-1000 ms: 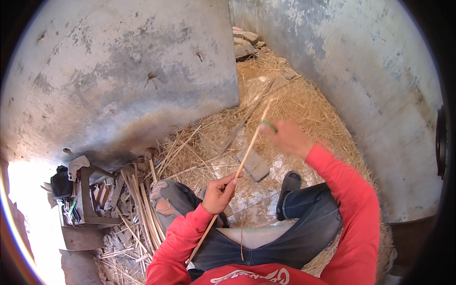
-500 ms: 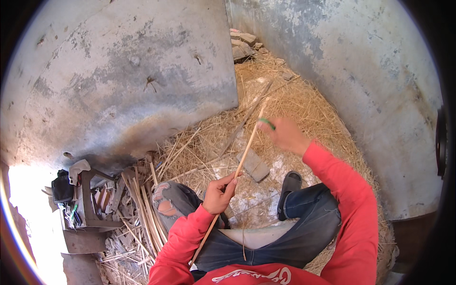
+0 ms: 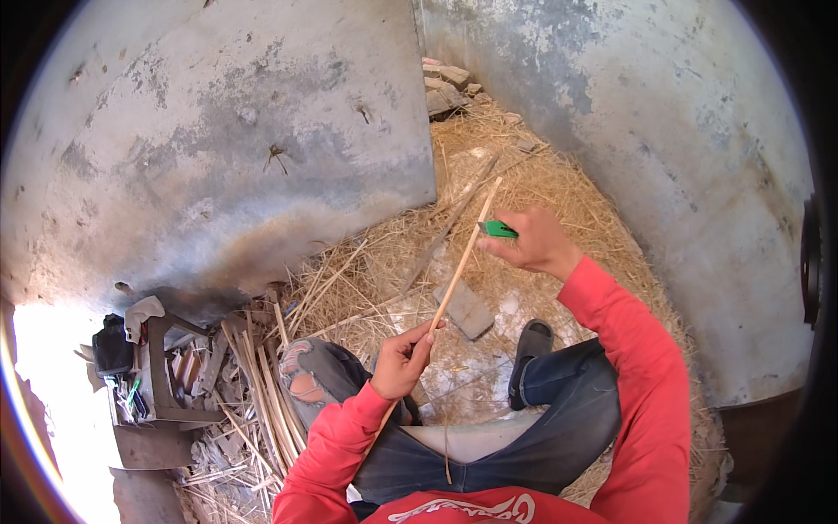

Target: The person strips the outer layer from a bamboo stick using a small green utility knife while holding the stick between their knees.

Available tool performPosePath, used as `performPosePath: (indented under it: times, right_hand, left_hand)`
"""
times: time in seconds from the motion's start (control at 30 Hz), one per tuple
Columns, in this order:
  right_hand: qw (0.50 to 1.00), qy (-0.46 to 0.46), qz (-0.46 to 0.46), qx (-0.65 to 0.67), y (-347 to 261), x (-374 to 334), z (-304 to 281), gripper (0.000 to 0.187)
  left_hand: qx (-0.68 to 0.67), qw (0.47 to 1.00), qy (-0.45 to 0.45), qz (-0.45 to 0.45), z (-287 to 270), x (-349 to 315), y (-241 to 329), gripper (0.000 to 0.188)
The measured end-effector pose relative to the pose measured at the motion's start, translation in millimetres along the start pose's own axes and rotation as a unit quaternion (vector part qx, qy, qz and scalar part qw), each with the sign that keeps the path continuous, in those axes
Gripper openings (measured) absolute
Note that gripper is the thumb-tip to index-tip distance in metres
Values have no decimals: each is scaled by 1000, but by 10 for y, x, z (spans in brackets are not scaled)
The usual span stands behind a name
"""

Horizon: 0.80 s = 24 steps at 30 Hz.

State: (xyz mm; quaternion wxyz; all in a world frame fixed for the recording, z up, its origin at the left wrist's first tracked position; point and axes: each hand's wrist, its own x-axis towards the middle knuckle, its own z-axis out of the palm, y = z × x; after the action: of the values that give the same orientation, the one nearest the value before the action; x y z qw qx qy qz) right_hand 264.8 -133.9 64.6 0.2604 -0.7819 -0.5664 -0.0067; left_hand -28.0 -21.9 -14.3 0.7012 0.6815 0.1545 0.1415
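A long thin pale strip of wood or cane (image 3: 458, 273) slants up and away from my lap. My left hand (image 3: 405, 360) grips it around its middle, fingers closed, and its lower end runs back under my left forearm. Near the far end, my right hand (image 3: 534, 243) is closed on a green-handled utility knife (image 3: 499, 229). The knife's tip meets the strip a little below its end, or lies very close to it; exact contact is too small to tell.
Straw-like shavings (image 3: 567, 210) cover the floor around a grey brick (image 3: 465, 312) and a dark stick (image 3: 449, 225). Pale strips (image 3: 266, 393) lean left of my knee beside a wooden stool (image 3: 161, 367) holding a black bag (image 3: 113, 345). Weathered walls (image 3: 218, 113) stand ahead and right (image 3: 690, 157).
My right hand has shifted slightly right, and the green knife now shows clearly where it was blurred. My left hand keeps its hold on the strip, whose far end has swung slightly right.
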Motion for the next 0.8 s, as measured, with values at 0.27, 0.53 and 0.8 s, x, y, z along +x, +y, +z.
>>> performPosePath:
  times: [0.27,0.53,0.8]
  right_hand:
    - [961,163,110,195,400,-33,57,41]
    - [883,145,191,403,410,58,72,31]
    - [804,82,266,526,177,-9,83,25]
  left_hand:
    - [-4,1000,-12,-24,-28,-9,-10,33]
    - [-17,999,-38,-13,43,14,-36,33]
    - [-31,999,-41,-17,77,49,-21,34]
